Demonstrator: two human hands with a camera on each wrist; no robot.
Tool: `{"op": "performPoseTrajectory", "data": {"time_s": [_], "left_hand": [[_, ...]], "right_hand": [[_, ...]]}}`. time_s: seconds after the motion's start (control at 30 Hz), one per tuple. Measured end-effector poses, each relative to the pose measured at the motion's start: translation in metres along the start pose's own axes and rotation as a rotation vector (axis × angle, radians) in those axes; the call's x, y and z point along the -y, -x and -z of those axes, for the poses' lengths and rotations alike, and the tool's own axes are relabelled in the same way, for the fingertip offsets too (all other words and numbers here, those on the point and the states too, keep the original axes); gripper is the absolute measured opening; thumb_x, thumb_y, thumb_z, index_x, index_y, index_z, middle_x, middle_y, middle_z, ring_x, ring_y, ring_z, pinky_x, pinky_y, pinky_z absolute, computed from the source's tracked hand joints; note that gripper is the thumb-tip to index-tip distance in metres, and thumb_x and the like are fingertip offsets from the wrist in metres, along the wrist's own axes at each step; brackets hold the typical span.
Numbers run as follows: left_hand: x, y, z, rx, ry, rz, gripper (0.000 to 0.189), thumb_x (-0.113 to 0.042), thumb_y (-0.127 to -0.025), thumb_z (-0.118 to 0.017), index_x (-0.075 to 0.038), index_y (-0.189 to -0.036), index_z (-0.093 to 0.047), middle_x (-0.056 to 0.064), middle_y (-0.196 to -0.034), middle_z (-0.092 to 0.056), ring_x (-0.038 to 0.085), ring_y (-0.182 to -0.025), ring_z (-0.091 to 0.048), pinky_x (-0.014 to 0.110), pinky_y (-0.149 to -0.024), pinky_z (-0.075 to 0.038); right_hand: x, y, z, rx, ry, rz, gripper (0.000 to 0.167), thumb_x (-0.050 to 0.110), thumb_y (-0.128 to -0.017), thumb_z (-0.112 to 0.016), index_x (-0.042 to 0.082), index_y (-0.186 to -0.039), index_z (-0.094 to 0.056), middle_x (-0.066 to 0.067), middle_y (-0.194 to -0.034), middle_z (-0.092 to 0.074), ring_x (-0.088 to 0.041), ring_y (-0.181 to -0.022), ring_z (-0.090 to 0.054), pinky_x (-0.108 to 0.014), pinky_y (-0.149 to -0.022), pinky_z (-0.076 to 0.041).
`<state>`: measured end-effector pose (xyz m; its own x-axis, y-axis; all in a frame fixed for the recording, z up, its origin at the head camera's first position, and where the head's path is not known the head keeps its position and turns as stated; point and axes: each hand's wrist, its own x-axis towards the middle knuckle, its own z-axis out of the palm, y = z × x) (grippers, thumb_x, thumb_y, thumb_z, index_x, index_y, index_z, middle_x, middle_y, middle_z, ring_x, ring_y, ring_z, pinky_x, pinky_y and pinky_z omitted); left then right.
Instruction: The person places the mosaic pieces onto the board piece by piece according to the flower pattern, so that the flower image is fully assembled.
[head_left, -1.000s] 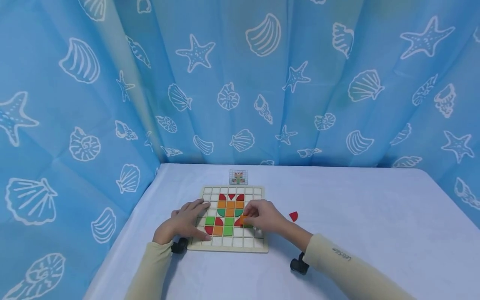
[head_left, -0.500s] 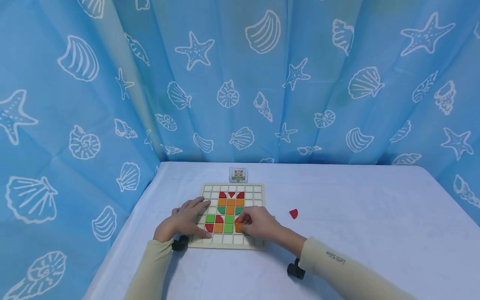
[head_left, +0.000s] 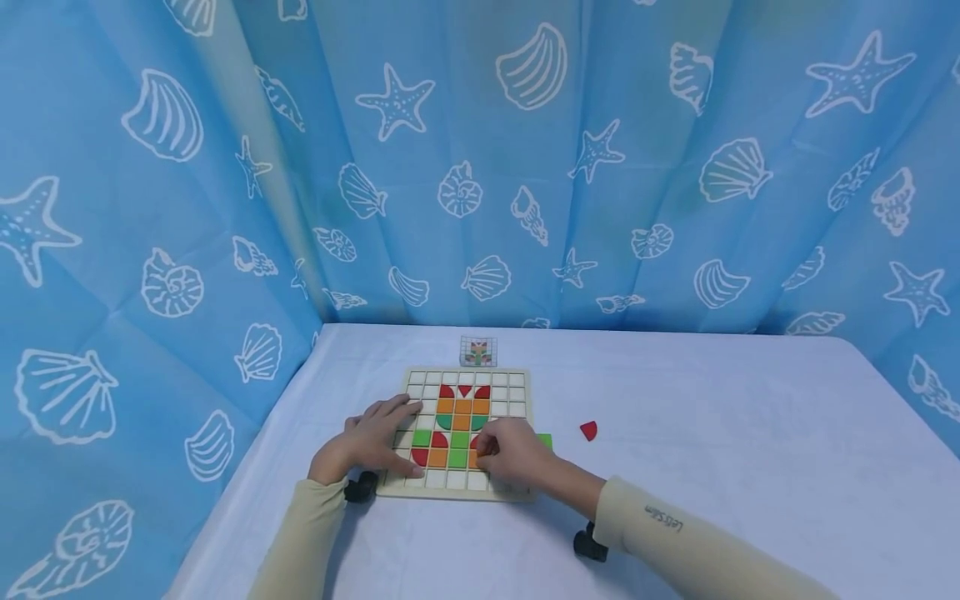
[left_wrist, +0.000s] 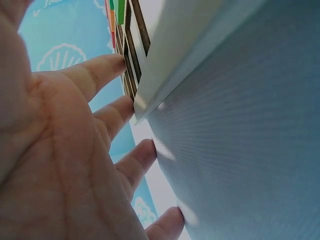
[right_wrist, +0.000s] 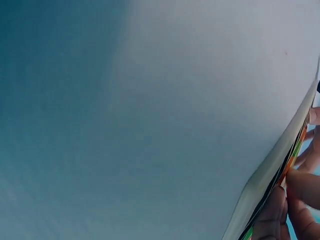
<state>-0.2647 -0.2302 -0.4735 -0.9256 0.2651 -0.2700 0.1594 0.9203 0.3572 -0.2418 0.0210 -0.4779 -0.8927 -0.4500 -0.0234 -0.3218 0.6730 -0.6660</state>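
Note:
A square wooden grid board (head_left: 450,494) lies on the table with red, orange and green tiles forming a flower pattern. My left hand (head_left: 371,440) rests with spread fingers on its left side; in the left wrist view its fingertips (left_wrist: 117,62) are at the board's edge. At the lower right of the pattern, my right hand (head_left: 516,452) pinches an orange square tile (head_left: 473,458) that sits low in the grid. A red tile just above it is mostly covered by the fingers. The right wrist view catches the thumb (right_wrist: 302,187) against the board's tiles.
Right of the board lies a loose red quarter-round tile (head_left: 588,430). A green tile (head_left: 545,439) shows at the board's right edge, behind the right wrist. A small pattern card (head_left: 477,352) stands beyond the board, with a blue shell-print curtain (head_left: 480,208) farther back.
The right hand has moved slightly left and down, bringing the orange tile to the cell beside the lower green tile. A green tile has come into sight at right. The left hand has stayed put.

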Motion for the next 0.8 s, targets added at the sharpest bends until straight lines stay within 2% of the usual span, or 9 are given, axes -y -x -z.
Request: {"op": "performPoseTrajectory", "data": {"time_s": [0.23, 0.43, 0.63, 0.8], "left_hand": [[0.0, -0.001, 0.0, -0.002, 0.004, 0.006, 0.105, -0.053, -0.065, -0.087, -0.026, -0.153, -0.035, 0.006, -0.162, -0.027, 0.035, -0.145, -0.024, 0.072, -0.108, -0.023], [0.002, 0.0, 0.0, 0.002, 0.009, -0.004, 0.106, -0.052, -0.066, -0.087, -0.025, -0.154, -0.033, 0.007, -0.162, -0.025, 0.036, -0.146, -0.022, 0.072, -0.109, -0.022], [0.001, -0.002, 0.002, -0.011, 0.016, -0.008, 0.105, -0.049, -0.067, -0.087, -0.025, -0.154, -0.035, 0.006, -0.162, -0.026, 0.035, -0.147, -0.022, 0.071, -0.11, -0.021], [0.008, -0.004, -0.005, -0.015, 0.006, 0.025, 0.106, -0.049, -0.065, -0.088, -0.029, -0.154, -0.034, 0.003, -0.163, -0.025, 0.033, -0.147, -0.022, 0.069, -0.111, -0.022]], "right_hand": [[-0.008, 0.0, 0.004, 0.039, -0.128, -0.015, 0.012, 0.013, -0.081, -0.081, 0.011, -0.086, -0.07, 0.002, -0.082, -0.064, -0.012, -0.074, -0.057, -0.021, -0.067, -0.051], [-0.013, -0.002, 0.007, 0.067, -0.16, 0.019, 0.013, 0.017, -0.082, -0.081, 0.013, -0.091, -0.072, 0.005, -0.084, -0.066, -0.01, -0.074, -0.06, -0.019, -0.069, -0.052], [-0.016, -0.003, 0.019, 0.085, -0.221, 0.073, 0.018, 0.019, -0.084, -0.079, 0.012, -0.1, -0.074, -0.001, -0.097, -0.071, -0.013, -0.079, -0.063, -0.022, -0.071, -0.054], [-0.024, -0.005, 0.028, 0.066, -0.251, 0.065, 0.021, 0.016, -0.084, -0.079, 0.01, -0.104, -0.073, -0.006, -0.102, -0.07, -0.016, -0.082, -0.063, -0.025, -0.07, -0.054]]}}
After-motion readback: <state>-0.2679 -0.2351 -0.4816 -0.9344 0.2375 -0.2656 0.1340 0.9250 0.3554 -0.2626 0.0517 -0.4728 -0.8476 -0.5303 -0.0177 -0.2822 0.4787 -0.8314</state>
